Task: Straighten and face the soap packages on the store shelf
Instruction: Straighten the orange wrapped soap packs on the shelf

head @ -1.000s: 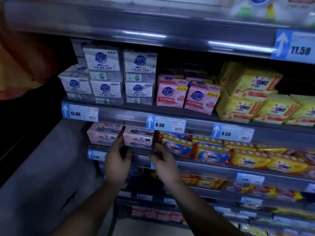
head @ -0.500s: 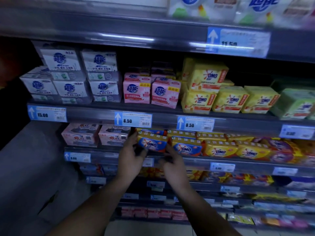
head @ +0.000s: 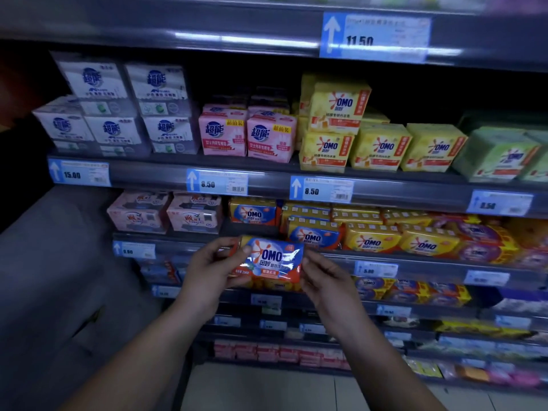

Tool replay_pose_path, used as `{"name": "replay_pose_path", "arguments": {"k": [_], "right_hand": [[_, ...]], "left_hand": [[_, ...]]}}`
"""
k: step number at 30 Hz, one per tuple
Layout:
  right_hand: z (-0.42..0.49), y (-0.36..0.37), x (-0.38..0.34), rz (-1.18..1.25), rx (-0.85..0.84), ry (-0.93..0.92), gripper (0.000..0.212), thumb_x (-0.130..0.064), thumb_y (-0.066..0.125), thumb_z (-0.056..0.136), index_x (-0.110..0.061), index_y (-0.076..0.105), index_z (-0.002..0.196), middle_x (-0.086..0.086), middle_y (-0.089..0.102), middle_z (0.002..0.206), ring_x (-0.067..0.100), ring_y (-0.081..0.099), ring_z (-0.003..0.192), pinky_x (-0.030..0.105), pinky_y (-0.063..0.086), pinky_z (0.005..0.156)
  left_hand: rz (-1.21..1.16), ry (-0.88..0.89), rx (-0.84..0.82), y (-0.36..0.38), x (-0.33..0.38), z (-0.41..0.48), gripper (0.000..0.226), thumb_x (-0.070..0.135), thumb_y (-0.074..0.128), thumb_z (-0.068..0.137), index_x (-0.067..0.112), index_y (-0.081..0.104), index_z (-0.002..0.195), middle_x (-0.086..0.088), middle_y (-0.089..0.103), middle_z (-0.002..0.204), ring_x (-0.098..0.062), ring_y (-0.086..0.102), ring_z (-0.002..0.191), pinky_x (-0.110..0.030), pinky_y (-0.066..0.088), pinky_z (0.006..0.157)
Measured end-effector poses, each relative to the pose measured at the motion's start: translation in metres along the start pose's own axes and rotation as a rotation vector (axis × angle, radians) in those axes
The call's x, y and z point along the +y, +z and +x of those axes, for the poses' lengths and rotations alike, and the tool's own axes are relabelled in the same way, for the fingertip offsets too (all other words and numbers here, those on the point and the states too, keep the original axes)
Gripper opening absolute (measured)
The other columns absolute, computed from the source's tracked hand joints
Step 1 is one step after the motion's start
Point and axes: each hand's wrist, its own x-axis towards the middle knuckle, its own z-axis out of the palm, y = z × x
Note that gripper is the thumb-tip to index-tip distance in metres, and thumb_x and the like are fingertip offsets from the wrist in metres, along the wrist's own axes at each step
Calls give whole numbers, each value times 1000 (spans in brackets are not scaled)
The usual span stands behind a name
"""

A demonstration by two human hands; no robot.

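Observation:
A blue and orange OMO soap package (head: pixel 268 260) is held out in front of the shelf, its label facing me. My left hand (head: pixel 211 269) grips its left end and my right hand (head: pixel 321 277) pinches its right end. Behind it, on the middle shelf (head: pixel 385 258), a gap shows beside another blue OMO package (head: pixel 252 215) set further back, and one more blue OMO package (head: pixel 315 236) stands at the front edge. To the right runs a row of yellow OMO packages (head: pixel 370 240).
Two pink soap packs (head: pixel 166 213) stand left of the gap. The shelf above carries white packs (head: pixel 115 108), pink packs (head: pixel 246 133), yellow OMO packs (head: pixel 376 137) and green packs (head: pixel 501 155). Price tags line the shelf rails. Lower shelves hold more packages. A grey surface (head: pixel 53 277) lies on the left.
Both hands moved right from the pink packs to the blue OMO package, took hold of it and pulled it off the shelf toward me. The view shifted right.

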Motion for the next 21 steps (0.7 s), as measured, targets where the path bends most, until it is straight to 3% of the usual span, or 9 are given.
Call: {"name": "replay_pose_path", "arguments": {"k": [2, 5, 9, 13, 17, 21], "right_hand": [[-3, 0, 0, 4, 11, 27, 18, -7, 65, 96, -7, 74, 111, 5, 80, 98, 11, 74, 83, 22, 58, 67], [-9, 0, 0, -32, 72, -24, 7, -6, 69, 93, -7, 75, 96, 0, 79, 83, 6, 74, 73, 17, 57, 61], [-16, 1, -4, -96, 90, -52, 7, -7, 69, 94, -7, 75, 92, -1, 79, 79, 5, 73, 68, 18, 57, 59], [-20, -1, -16, -154, 92, -85, 14, -11, 68, 95, -12, 75, 82, -4, 78, 71, 3, 69, 59, 22, 53, 59], [-20, -1, -22, -85, 62, -49, 14, -7, 67, 95, -10, 74, 83, 1, 81, 80, 14, 74, 77, 29, 58, 73], [-19, 1, -21, -75, -41, 31, 7, -12, 68, 95, -14, 70, 88, 8, 79, 96, 26, 76, 96, 38, 64, 79]], "left_hand": [[3, -17, 11, -1, -2, -5, 36, 27, 81, 71, 10, 70, 101, -7, 78, 90, -26, 78, 89, -36, 63, 66], [-30, -31, 46, -5, -5, -9, 15, 23, 67, 95, 9, 68, 99, -7, 78, 95, -24, 77, 91, -39, 64, 68], [59, 21, 31, -8, -11, -15, 22, 8, 57, 100, 16, 66, 81, -1, 77, 78, -19, 77, 81, -33, 63, 61], [244, 134, 48, -14, -6, -14, 23, 5, 61, 98, 9, 59, 76, 2, 64, 63, -6, 69, 61, -23, 58, 54], [326, 185, 55, -16, 4, -10, 18, 9, 64, 98, -6, 63, 89, -11, 68, 72, -6, 64, 53, -24, 53, 48], [258, 170, 37, -17, 9, -12, 13, 6, 62, 98, -4, 62, 90, -2, 66, 60, -6, 63, 49, -21, 52, 45]]}}
